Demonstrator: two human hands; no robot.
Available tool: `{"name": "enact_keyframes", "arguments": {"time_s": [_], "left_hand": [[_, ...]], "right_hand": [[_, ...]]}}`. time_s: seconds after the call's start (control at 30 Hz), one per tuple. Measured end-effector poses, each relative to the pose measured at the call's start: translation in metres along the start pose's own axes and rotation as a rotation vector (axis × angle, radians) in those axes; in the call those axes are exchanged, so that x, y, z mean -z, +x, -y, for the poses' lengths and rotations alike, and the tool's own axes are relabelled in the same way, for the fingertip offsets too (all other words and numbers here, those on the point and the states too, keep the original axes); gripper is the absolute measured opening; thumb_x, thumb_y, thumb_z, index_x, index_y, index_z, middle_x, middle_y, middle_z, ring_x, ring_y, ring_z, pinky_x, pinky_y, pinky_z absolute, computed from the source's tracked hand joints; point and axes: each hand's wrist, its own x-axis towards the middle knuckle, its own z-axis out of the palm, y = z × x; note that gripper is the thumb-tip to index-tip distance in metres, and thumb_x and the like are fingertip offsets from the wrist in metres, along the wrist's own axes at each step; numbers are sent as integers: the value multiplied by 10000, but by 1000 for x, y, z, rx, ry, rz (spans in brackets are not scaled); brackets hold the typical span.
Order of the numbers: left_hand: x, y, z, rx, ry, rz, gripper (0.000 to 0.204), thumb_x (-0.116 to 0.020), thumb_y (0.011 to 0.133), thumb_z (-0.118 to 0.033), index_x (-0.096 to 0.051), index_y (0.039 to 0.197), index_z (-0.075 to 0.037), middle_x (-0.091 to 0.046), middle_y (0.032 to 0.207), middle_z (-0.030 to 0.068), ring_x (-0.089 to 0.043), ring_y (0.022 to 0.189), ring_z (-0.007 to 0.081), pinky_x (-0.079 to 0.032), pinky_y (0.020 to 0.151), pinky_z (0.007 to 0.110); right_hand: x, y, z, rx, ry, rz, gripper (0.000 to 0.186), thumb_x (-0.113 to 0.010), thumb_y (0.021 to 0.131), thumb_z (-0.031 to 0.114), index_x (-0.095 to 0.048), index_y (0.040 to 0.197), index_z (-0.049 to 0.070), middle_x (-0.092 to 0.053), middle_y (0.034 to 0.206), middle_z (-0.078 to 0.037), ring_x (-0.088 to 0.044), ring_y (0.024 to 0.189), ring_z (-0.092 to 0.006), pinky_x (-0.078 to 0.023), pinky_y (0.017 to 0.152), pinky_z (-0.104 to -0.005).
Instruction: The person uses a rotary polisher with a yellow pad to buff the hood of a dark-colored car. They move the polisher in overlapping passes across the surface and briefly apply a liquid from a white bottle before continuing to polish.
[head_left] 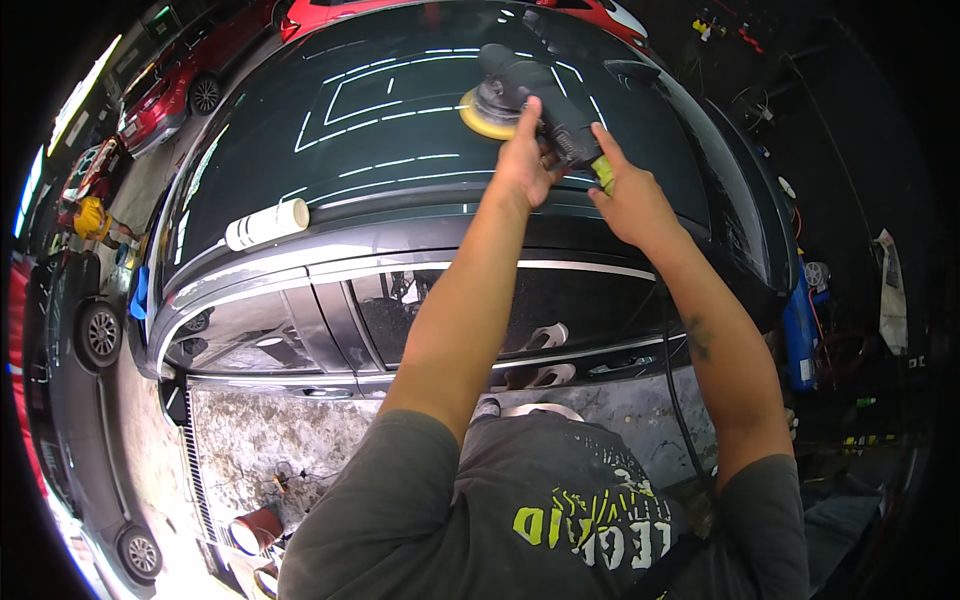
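My hands hold a black electric polisher [545, 100] with a round yellow foam pad [488, 118] over the glossy dark roof [400, 130] of a car. My left hand [525, 165] is wrapped round its body just behind the head. At the rear end, beside a yellow-green part, my right hand [632, 195] grips the handle, index finger stretched along the top. Whether the pad touches the roof, I cannot tell. To the left, near the roof's edge, a white bottle [268, 225] appears to lie on its side.
A black cord [675, 400] hangs past the car's side near my right arm. On the floor at lower left stands a brown bucket-like container [256, 530]. A dark car [80, 380] and a red car [190, 80] stand further left, with a person in yellow [92, 218] between them.
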Motion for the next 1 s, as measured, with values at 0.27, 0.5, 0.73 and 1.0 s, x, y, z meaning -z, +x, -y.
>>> {"name": "enact_keyframes", "arguments": {"time_s": [0.27, 0.5, 0.73, 1.0], "left_hand": [[46, 2, -34, -144, -127, -35, 517, -804, 1004, -464, -670, 1331, -87, -767, 1224, 116, -758, 1143, 311, -607, 1049, 505], [104, -25, -69, -120, -116, 21, 591, -772, 938, -462, -663, 1230, 40, -741, 1105, 222, -748, 1059, 408, -639, 972, 552], [43, -16, -1, -29, -61, 35, 527, -811, 911, -402, -660, 1211, 4, -739, 1051, 166, -750, 967, 330, -648, 903, 495], [-74, 42, 139, 332, -87, 240, 447, -812, 916, -360, -650, 1153, -18, -738, 992, 165, -763, 900, 327, -662, 866, 488]], "right_hand": [[-15, -9, 52, 138, 81, 114, 1011, -707, 900, 50, -257, 1773, 292, -766, 1108, -352, -753, 1077, -532, -586, 950, -601], [-37, -26, 65, 298, 476, 278, 1052, -680, 838, 32, -260, 1780, 236, -773, 1022, -318, -766, 934, -508, -586, 849, -550], [-37, -86, 8, 70, 826, 193, 954, -708, 951, 111, -266, 1788, 234, -752, 1283, -256, -770, 1054, -378, -576, 985, -440], [5, -139, -83, -282, 637, -126, 805, -718, 1051, 172, -330, 1756, 211, -706, 1431, -272, -723, 1304, -402, -546, 1092, -444]]}}
